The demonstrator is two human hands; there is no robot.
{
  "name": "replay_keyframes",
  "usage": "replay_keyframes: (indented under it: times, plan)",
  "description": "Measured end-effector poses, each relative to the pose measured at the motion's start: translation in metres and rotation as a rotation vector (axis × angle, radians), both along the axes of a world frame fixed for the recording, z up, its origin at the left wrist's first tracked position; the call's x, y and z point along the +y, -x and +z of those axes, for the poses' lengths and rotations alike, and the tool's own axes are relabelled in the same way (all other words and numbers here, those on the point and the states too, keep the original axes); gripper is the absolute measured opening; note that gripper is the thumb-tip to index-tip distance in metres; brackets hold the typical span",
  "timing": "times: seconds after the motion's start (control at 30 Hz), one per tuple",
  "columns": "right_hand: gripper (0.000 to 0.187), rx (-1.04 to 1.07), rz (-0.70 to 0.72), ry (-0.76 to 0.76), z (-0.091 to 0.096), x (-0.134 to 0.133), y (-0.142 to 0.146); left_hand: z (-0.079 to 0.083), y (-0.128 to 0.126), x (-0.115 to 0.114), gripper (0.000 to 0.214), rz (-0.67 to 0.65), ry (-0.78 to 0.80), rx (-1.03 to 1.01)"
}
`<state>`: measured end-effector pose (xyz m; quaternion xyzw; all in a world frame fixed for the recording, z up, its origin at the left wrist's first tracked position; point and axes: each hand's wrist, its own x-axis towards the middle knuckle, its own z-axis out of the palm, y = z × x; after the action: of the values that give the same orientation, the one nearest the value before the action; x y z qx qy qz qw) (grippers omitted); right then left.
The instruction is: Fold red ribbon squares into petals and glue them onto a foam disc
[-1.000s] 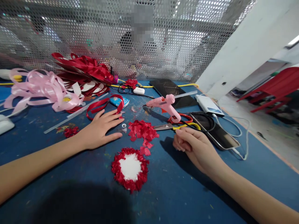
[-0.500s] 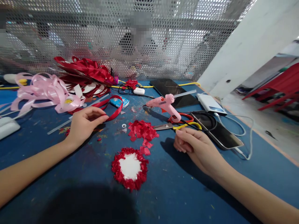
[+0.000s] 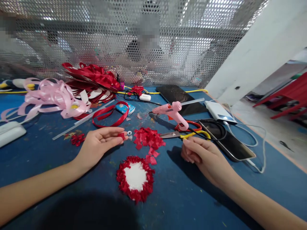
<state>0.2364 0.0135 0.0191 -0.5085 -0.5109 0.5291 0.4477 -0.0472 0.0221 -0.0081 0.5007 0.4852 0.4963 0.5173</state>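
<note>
My left hand [image 3: 99, 144] lies palm-up on the blue table, its thumb and fingertips pinched on a small red petal piece [image 3: 121, 135]. Just beyond the fingertips are a googly eye [image 3: 129, 133] and a heap of red petal pieces [image 3: 147, 138]. In front of me lies a white disc ringed with red petals [image 3: 135, 176]. My right hand [image 3: 203, 156] rests on the table with its fingers curled under, and nothing shows in it. It sits just below the yellow-handled scissors [image 3: 183, 134] and the pink glue gun [image 3: 171, 111].
A red ribbon loop [image 3: 109, 114], a clear glue stick [image 3: 81, 120], pink ribbon [image 3: 50, 95] and red ribbon bows [image 3: 93, 75] lie at the left back. A phone [image 3: 231, 142], power bank [image 3: 218, 111] and cable lie at the right. A perforated metal screen [image 3: 120, 38] closes the back.
My left hand left the red ribbon loop, turned palm-up and came right to the petal heap, now pinching a red piece. My right hand has stayed put.
</note>
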Motion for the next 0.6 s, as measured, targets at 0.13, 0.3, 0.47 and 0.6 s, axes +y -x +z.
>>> replay_keyframes:
  times: [0.13,0.3,0.47,0.6]
  plan:
    - [0.05,-0.005,-0.001,0.003,-0.0001,0.0013,0.0006,0.0017,-0.0003,0.0011,0.024,-0.045,-0.007,-0.056]
    - [0.05,-0.023,0.001,-0.006,-0.0011,0.0009,-0.0001,0.0028,0.0007,0.001,0.013,-0.086,-0.006,0.021]
    - [0.049,-0.041,0.003,-0.023,-0.0013,-0.0002,-0.0007,-0.0008,0.0033,0.0039,0.026,-0.048,-0.003,0.123]
    - [0.049,-0.032,0.002,-0.023,-0.0013,-0.0002,-0.0004,-0.0024,0.0042,0.0047,0.037,-0.051,0.031,0.034]
